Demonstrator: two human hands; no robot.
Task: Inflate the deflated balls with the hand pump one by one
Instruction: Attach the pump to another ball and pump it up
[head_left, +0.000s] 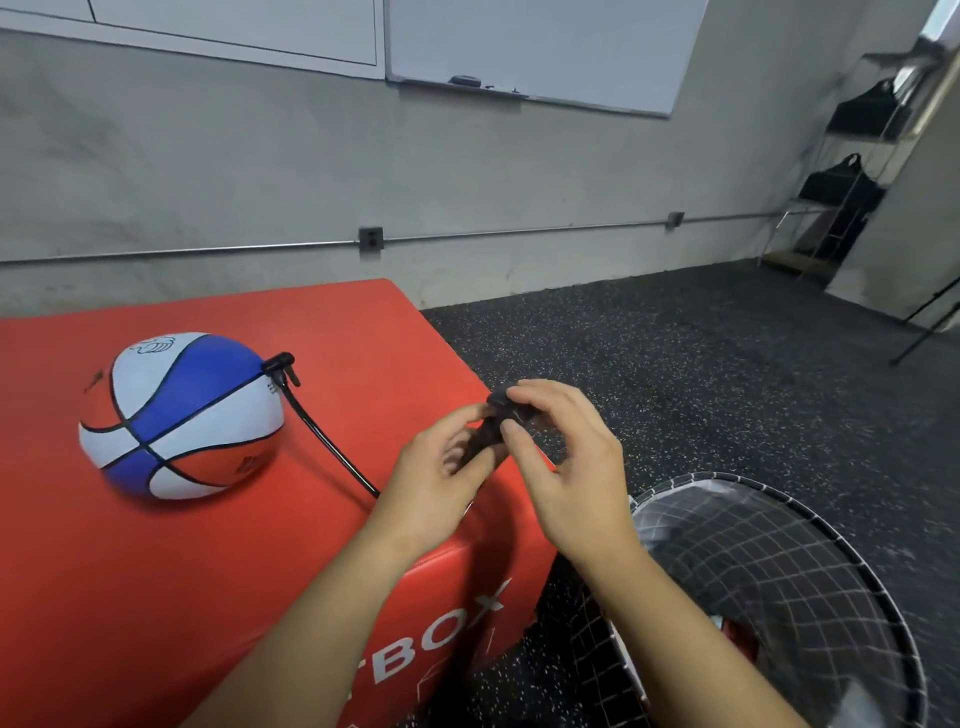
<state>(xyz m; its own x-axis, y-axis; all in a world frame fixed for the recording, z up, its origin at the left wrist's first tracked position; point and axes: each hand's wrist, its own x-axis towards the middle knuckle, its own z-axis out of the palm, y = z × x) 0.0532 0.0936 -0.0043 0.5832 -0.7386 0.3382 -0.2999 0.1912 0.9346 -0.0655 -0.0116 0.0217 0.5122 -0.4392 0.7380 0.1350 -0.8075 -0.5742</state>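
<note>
**Gripping the pump, hose already in the ball**

Holding item: hand pump (496, 423), black, small, mostly covered by both hands. Left hand (436, 483) curls its fingers round the lower part of the pump; right hand (566, 457) pinches the upper end from above, fingers (511, 400) bent over it. Both sit above the near right corner of the red box (156, 597).

Ball (179, 415): red, white and blue, resting on top of the red box, well left of the hands. It looks soft and slightly flattened, so judged not yet full. Hose (332, 441): black, running from the hands to an angled connector (280, 366) set against the ball's right side.

Handling note, as judgement: keep the left hand steady on the barrel, stroke the handle straight along its axis, and leave slack in the hose so the connector does not pull out or roll the ball.

Not legible: the pump's handle and barrel division, hidden by fingers; whether the needle is fully seated. A net basket (779, 597) at lower right is cut off, its contents blurred. Box lettering is partly cut off.
</note>
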